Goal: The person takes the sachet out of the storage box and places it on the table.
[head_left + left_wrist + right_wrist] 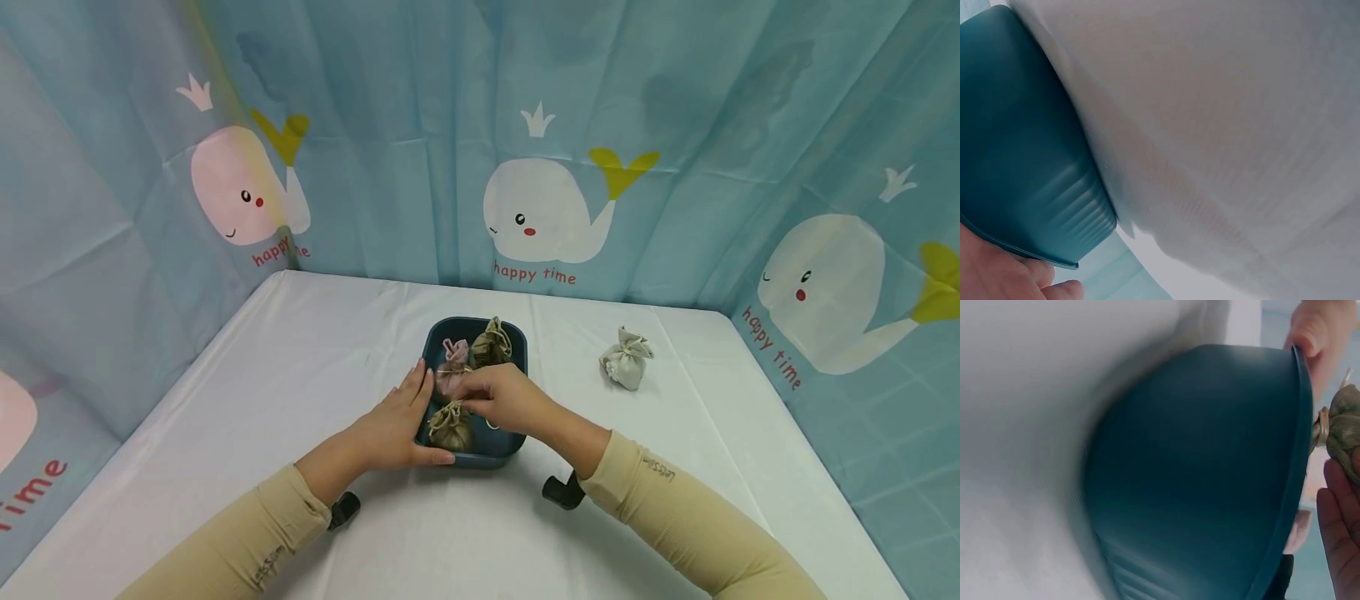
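Observation:
A dark blue tub (480, 461) holds three small drawstring pouches: a dark olive one (491, 348) at the back right, a pink one (450, 380) at the left, and a gold-olive one (451, 433) at the front left. My left hand (390, 429) rests on the tub's left rim with straight fingers, its thumb on the front rim. Fingertips of my right hand (517, 402) pinch the gathered top of the gold-olive pouch. In the right wrist view that pouch (1345, 428) shows above the rim beside my fingers (1338, 534). The left wrist view shows the tub's outer wall (1029, 144).
A pale grey pouch (627, 360) stands on the white-covered table (360, 333), right of the tub. Behind the table hangs a blue curtain (390, 208) printed with whales. Black wrist devices (562, 492) sit below both cuffs.

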Tool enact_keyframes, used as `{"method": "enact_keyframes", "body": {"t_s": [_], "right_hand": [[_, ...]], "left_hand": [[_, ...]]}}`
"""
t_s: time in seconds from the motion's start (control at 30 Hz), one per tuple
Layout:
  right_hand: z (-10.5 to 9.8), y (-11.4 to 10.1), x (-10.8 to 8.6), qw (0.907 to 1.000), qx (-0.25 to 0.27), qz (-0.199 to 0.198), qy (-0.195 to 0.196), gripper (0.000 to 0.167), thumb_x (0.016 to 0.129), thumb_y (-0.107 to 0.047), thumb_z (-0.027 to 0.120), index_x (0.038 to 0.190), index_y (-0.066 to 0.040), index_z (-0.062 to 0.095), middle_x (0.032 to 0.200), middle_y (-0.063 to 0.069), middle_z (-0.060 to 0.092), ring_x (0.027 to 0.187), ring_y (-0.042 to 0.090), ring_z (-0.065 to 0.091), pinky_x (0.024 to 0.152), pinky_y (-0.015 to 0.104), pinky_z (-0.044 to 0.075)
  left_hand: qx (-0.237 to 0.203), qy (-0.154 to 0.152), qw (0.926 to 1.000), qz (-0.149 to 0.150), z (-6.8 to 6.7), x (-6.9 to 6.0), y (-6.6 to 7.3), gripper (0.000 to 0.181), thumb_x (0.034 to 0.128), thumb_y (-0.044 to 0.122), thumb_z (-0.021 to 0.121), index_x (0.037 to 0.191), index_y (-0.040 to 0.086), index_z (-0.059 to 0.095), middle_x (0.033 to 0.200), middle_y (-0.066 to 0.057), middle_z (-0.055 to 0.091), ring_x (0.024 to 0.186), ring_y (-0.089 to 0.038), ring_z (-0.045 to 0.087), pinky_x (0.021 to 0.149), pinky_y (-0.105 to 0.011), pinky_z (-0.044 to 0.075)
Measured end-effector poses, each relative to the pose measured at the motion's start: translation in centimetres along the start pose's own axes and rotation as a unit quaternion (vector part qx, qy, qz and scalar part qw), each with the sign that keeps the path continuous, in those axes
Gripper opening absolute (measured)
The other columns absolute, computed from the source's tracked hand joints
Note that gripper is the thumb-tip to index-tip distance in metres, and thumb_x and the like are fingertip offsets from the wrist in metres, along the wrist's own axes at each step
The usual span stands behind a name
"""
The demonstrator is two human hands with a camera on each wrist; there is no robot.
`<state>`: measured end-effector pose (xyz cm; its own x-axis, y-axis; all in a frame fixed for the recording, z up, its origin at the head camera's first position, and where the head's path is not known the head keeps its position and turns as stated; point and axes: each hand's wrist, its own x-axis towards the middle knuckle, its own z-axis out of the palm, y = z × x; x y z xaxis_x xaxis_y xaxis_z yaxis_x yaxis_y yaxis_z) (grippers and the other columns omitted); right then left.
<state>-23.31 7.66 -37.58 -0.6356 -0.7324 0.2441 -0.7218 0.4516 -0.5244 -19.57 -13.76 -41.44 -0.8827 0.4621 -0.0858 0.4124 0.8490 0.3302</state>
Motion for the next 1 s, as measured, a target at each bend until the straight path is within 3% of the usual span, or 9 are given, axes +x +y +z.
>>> {"method": "enact_keyframes", "body": {"t_s": [0.5,1.0], "right_hand": [[-2.4,-0.4,-0.1,0.9967,0.006,0.024,0.077,0.008,0.084,-0.009,0.066,0.088,-0.013,0.071,0.082,-0.005,0.068,0.074,0.002,0.06,0.064,0.017,0.049],[-4.6,-1.2,-0.4,0.9913,0.013,0.062,0.115,0.006,0.083,-0.011,0.067,0.086,-0.013,0.072,0.081,-0.004,0.067,0.071,0.005,0.059,0.06,0.021,0.049]], "left_hand": [[0.004,0.0,1.0,-0.008,0.1,0.0,0.1,0.123,0.0648,0.079,0.053,0.146,0.002,0.002,0.151,-0.015,-0.012,0.139,-0.028,-0.002,0.108,-0.049,0.018],[0.005,-0.001,0.9999,-0.01,0.1,0.2,0.0,0.125,0.0629,0.081,0.052,0.146,0.002,0.002,0.152,-0.015,-0.011,0.139,-0.027,-0.002,0.108,-0.049,0.017]]}}
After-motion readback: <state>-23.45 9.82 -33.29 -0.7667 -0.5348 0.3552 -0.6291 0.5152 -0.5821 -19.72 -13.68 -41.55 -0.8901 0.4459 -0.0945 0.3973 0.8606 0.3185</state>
